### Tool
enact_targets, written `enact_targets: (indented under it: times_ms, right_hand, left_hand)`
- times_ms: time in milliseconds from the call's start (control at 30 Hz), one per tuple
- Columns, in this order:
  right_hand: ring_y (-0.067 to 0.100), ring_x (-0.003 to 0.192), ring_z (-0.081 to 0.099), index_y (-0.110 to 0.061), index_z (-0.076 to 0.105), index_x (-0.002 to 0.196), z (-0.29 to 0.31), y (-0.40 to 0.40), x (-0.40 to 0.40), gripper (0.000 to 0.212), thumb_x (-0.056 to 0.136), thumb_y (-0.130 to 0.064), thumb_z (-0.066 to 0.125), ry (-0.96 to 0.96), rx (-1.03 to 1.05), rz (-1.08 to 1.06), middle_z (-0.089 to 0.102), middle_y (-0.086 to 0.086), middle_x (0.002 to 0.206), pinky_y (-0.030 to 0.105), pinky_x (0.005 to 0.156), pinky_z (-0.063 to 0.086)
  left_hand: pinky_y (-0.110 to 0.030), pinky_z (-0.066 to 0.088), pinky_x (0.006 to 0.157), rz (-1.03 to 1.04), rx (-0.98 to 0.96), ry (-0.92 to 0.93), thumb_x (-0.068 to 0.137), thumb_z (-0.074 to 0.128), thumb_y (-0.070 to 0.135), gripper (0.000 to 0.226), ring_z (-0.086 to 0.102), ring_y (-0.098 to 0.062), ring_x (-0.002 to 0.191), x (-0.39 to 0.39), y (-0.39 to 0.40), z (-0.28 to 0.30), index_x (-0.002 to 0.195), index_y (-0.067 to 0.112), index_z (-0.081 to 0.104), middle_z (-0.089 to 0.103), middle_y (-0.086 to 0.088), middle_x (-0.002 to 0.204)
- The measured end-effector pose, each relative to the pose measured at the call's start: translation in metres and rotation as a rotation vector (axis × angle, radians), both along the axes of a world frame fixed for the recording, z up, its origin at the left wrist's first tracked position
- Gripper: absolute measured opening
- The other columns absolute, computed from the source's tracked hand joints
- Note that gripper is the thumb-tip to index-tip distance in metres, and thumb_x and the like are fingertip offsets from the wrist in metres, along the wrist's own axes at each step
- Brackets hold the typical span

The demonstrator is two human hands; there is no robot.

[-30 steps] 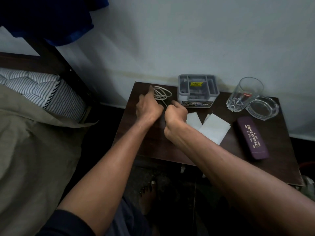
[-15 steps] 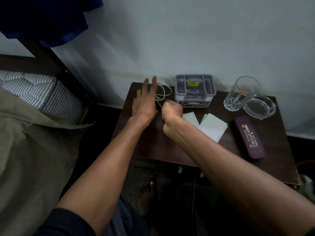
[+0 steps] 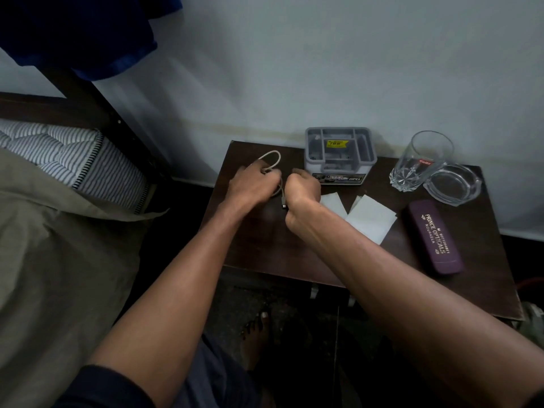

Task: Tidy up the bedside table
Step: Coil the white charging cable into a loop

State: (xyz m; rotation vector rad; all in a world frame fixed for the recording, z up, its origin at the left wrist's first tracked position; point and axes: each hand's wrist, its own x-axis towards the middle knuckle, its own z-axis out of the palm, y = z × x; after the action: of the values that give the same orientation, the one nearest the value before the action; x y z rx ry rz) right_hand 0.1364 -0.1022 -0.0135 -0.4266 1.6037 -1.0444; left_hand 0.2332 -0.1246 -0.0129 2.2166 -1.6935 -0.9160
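A white cable (image 3: pixel 272 159) lies looped at the back left of the dark wooden bedside table (image 3: pixel 294 260). My left hand (image 3: pixel 250 184) rests on the loops with its fingers curled around them. My right hand (image 3: pixel 303 192) is a closed fist holding the cable's other end, and the plug hangs out below it. A grey compartment organiser (image 3: pixel 341 156) stands against the wall just behind my right hand. Two white paper pieces (image 3: pixel 371 222) lie flat to the right of my right wrist.
A clear drinking glass (image 3: pixel 418 163) and a glass ashtray (image 3: pixel 453 184) stand at the back right. A purple spectacle case (image 3: pixel 432 237) lies near the right edge. A bed with a striped mattress (image 3: pixel 73 160) is on the left. My bare foot (image 3: pixel 256 328) is under the table's front.
My left hand went from fingers spread flat over the cable to curled around its loops. The loops have shifted left, away from the organiser. My right fist stayed closed on the cable end.
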Motion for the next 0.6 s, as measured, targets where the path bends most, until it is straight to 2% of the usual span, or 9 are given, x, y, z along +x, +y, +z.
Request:
enact_targets:
  times_ms: [67,100,133,200,233,333,400,500,600]
  right_hand:
    - [0.024,0.128,0.064,-0.015,0.064,0.145,0.000,0.000,0.000,0.050,0.100,-0.002,0.046,0.008,-0.009,0.003,0.067,0.005,0.141,0.034,0.107,0.053]
    - [0.024,0.123,0.066,-0.015,0.066,0.142,-0.002,0.000,0.000,0.049,0.099,-0.002,0.046,0.014,-0.005,0.012,0.070,0.005,0.136,0.036,0.104,0.056]
    - [0.024,0.113,0.069,-0.015,0.070,0.134,-0.003,-0.001,0.001,0.046,0.098,-0.002,0.047,0.021,0.002,0.023,0.073,0.005,0.125,0.036,0.093,0.059]
    - [0.023,0.088,0.069,-0.018,0.075,0.112,-0.006,-0.001,0.001,0.034,0.094,-0.005,0.049,-0.001,0.020,0.054,0.074,0.004,0.098,0.033,0.069,0.055]
    - [0.024,0.084,0.069,-0.017,0.076,0.105,-0.007,-0.002,0.001,0.029,0.093,-0.008,0.051,-0.018,0.025,0.066,0.076,0.005,0.093,0.035,0.067,0.055]
    - [0.031,0.099,0.076,-0.018,0.075,0.095,-0.012,-0.003,0.000,0.017,0.094,-0.024,0.060,-0.038,0.011,0.102,0.080,0.010,0.100,0.050,0.090,0.062]
    - [0.032,0.103,0.076,-0.018,0.074,0.097,-0.010,-0.002,-0.002,0.016,0.095,-0.031,0.064,-0.018,0.003,0.137,0.080,0.010,0.103,0.055,0.095,0.061]
    - [0.032,0.105,0.076,-0.018,0.073,0.106,-0.009,0.002,-0.004,0.013,0.098,-0.014,0.062,0.027,-0.001,0.234,0.079,0.011,0.107,0.057,0.093,0.063]
    - [0.033,0.097,0.079,-0.017,0.073,0.108,-0.011,0.006,-0.007,0.031,0.097,0.002,0.052,0.065,-0.027,0.296,0.080,0.012,0.103,0.055,0.085,0.064]
  left_hand:
    - [-0.043,0.051,0.101,0.030,-0.033,0.039,0.098,0.040,0.066,0.057,0.063,-0.034,0.123,0.002,0.000,0.001,0.130,0.028,0.068,0.070,-0.009,0.129]
    - [-0.043,0.053,0.101,0.034,-0.060,0.029,0.102,0.042,0.064,0.054,0.065,-0.032,0.121,0.004,0.001,-0.001,0.129,0.027,0.070,0.072,-0.007,0.128]
    - [-0.042,0.055,0.101,0.027,-0.090,0.015,0.104,0.048,0.057,0.046,0.067,-0.031,0.120,0.006,0.000,-0.003,0.127,0.026,0.073,0.074,-0.006,0.127]
    - [-0.039,0.057,0.100,-0.004,-0.111,-0.002,0.102,0.063,0.040,0.031,0.069,-0.027,0.120,0.011,0.000,-0.007,0.126,0.025,0.076,0.077,-0.003,0.126]
    - [-0.037,0.057,0.101,-0.016,-0.113,0.000,0.100,0.068,0.033,0.029,0.070,-0.025,0.120,0.013,0.001,-0.009,0.125,0.025,0.078,0.077,-0.002,0.126]
    - [-0.032,0.056,0.100,-0.040,-0.121,0.021,0.094,0.077,0.024,0.029,0.072,-0.020,0.117,0.017,0.002,-0.008,0.123,0.025,0.080,0.079,0.000,0.122]
    - [-0.026,0.054,0.092,-0.070,-0.125,0.007,0.091,0.081,0.022,0.030,0.073,-0.018,0.112,0.019,0.003,-0.007,0.120,0.025,0.081,0.081,0.001,0.118]
    - [-0.024,0.049,0.084,-0.059,-0.139,0.028,0.084,0.088,0.020,0.038,0.069,-0.016,0.104,0.023,0.003,-0.008,0.120,0.023,0.075,0.075,0.003,0.111]
    - [-0.030,0.054,0.090,-0.040,-0.127,0.108,0.080,0.091,0.018,0.054,0.063,-0.016,0.104,0.027,0.002,-0.008,0.125,0.020,0.062,0.064,0.002,0.114]
